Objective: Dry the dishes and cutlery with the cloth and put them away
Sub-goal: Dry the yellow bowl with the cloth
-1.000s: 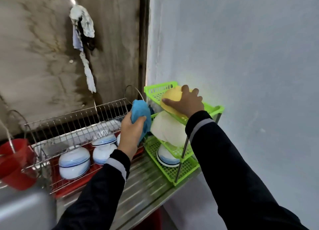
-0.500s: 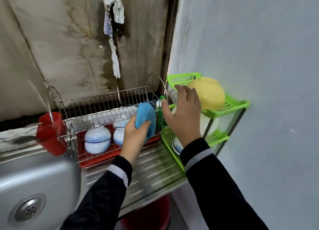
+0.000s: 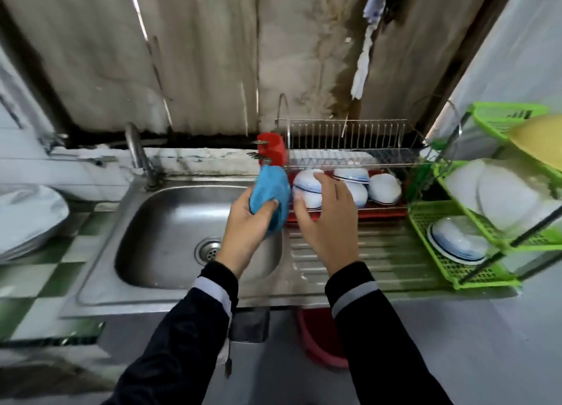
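My left hand is closed around a bunched blue cloth at the left end of the wire dish rack. My right hand hovers with fingers spread just in front of an upturned white bowl with blue bands in the rack; it holds nothing. More upturned bowls sit beside it on the rack's red tray. A red cutlery cup with utensils hangs on the rack's left end. The green tiered shelf at the right carries a yellow bowl, white dishes and a blue-banded bowl.
A steel sink with a tap lies to the left, its ribbed drainboard under the rack. A white plate rests at the far left on the green checked counter. A red bucket stands below the counter. A rag hangs on the wall.
My right hand let go of the yellow bowl on the green shelf's top tier and moved left to the bowls in the wire rack. The view swung left and down to the sink.
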Tool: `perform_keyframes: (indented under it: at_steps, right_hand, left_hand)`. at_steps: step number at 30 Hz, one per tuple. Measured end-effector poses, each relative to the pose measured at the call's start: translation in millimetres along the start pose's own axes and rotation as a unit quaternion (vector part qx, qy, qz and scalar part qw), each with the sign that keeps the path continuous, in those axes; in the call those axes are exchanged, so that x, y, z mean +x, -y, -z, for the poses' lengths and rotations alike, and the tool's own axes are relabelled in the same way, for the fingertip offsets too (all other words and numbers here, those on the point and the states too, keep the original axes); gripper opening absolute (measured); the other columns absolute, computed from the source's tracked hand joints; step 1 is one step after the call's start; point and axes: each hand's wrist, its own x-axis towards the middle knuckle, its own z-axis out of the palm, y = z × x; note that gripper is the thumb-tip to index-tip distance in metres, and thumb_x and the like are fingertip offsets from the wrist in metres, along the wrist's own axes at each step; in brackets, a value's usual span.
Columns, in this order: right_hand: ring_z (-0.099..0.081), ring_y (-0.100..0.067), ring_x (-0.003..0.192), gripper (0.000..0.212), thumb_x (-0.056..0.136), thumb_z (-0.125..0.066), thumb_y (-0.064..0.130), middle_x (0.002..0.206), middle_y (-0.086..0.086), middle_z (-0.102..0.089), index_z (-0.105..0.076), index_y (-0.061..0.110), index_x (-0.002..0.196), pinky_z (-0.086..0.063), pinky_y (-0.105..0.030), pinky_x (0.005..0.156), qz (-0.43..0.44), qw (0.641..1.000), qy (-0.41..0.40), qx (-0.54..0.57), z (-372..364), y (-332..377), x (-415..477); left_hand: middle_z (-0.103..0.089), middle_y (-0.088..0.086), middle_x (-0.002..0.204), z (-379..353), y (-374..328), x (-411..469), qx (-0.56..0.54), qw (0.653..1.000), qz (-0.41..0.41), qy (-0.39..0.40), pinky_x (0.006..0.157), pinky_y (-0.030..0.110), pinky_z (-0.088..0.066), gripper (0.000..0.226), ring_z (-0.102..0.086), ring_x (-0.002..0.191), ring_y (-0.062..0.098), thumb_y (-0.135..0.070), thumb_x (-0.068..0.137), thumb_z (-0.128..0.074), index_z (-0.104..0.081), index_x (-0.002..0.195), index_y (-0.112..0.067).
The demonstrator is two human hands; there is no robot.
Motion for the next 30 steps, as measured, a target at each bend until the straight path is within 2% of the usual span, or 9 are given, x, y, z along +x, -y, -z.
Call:
perform_keyframes:
  at_steps: [3,6,9,13,17,20,22,25,30]
  right_hand:
    - [-0.057,-0.03,0.116,0.056,0.087,-0.051,0.047,0.122,-0.008,-0.062,-0.058,0.011,0.128,-0.047,-0.051,0.096,0.0,0.997,0.064,0.051,-40,50,-44]
    - [-0.054,-0.029,0.118,0.058,0.089,-0.048,0.05,0.125,-0.008,-0.06,-0.055,0.011,0.131,-0.045,-0.051,0.098,0.011,0.991,0.121,0.06,-70,83,-80]
    - [-0.055,-0.03,0.117,0.054,0.089,-0.051,0.047,0.124,-0.009,-0.061,-0.057,0.011,0.129,-0.046,-0.051,0.098,0.034,0.989,0.134,0.057,-99,113,-111]
    - [-0.053,-0.031,0.119,0.054,0.089,-0.048,0.049,0.125,-0.006,-0.06,-0.057,0.014,0.13,-0.042,-0.051,0.103,0.074,0.978,0.183,0.063,-138,167,-146]
    - [-0.049,-0.032,0.124,0.058,0.089,-0.044,0.052,0.128,-0.006,-0.059,-0.057,0.016,0.133,-0.034,-0.047,0.108,0.102,0.964,0.231,0.079,-166,210,-168]
    - [-0.04,-0.034,0.136,0.063,0.089,-0.039,0.057,0.137,-0.005,-0.055,-0.053,0.019,0.137,-0.03,-0.049,0.113,0.114,0.946,0.29,0.09,-190,238,-176]
    - [-0.036,-0.031,0.138,0.061,0.09,-0.04,0.057,0.139,-0.004,-0.053,-0.052,0.02,0.137,-0.029,-0.048,0.113,0.127,0.933,0.321,0.104,-209,260,-177]
    - [-0.043,-0.026,0.129,0.054,0.09,-0.047,0.051,0.133,-0.004,-0.056,-0.054,0.018,0.132,-0.035,-0.048,0.109,0.148,0.921,0.338,0.127,-245,293,-175]
    - [-0.05,-0.033,0.124,0.057,0.088,-0.046,0.052,0.128,-0.006,-0.06,-0.056,0.016,0.131,-0.041,-0.053,0.103,0.168,0.908,0.351,0.156,-316,348,-156]
  left_hand:
    - [-0.067,-0.004,0.086,67,9,-20,0.01,0.998,0.011,-0.057,0.056,0.015,-0.05,0.015,-0.063,0.075,0.009,-0.007,0.095,-0.058,-0.061,0.099,-0.021]
    - [-0.069,-0.009,0.088,125,17,-44,0.044,0.996,-0.017,-0.071,0.065,0.016,-0.05,0.019,-0.064,0.079,0.003,-0.007,0.094,-0.059,-0.063,0.105,-0.022]
    - [-0.068,-0.01,0.092,182,23,-73,0.056,0.993,-0.03,-0.1,0.071,0.013,-0.049,0.021,-0.063,0.08,-0.005,-0.005,0.095,-0.058,-0.062,0.105,-0.023]
    - [-0.069,-0.009,0.103,255,38,-106,0.037,0.981,-0.011,-0.192,0.079,0.015,-0.052,0.025,-0.066,0.092,0.0,-0.004,0.096,-0.057,-0.061,0.113,-0.022]
    - [-0.068,-0.004,0.095,310,44,-130,0.056,0.962,0.005,-0.267,0.076,0.023,-0.053,0.024,-0.065,0.081,-0.001,-0.006,0.096,-0.057,-0.059,0.101,-0.029]
    - [-0.066,-0.013,0.089,345,47,-139,0.054,0.946,0.002,-0.319,0.067,0.013,-0.051,0.027,-0.063,0.074,-0.008,-0.005,0.096,-0.057,-0.058,0.097,-0.032]
    - [-0.064,-0.012,0.085,372,51,-140,0.062,0.929,0.01,-0.365,0.063,0.013,-0.048,0.026,-0.06,0.069,-0.005,-0.004,0.096,-0.057,-0.059,0.096,-0.03]
    - [-0.064,-0.007,0.085,412,57,-131,0.067,0.911,0.02,-0.407,0.066,0.021,-0.048,0.021,-0.059,0.073,0.006,-0.006,0.094,-0.059,-0.062,0.101,-0.025]
    - [-0.064,-0.006,0.087,476,52,-93,0.064,0.887,0.026,-0.456,0.063,0.018,-0.048,0.022,-0.059,0.069,-0.002,-0.004,0.094,-0.057,-0.062,0.113,-0.013]
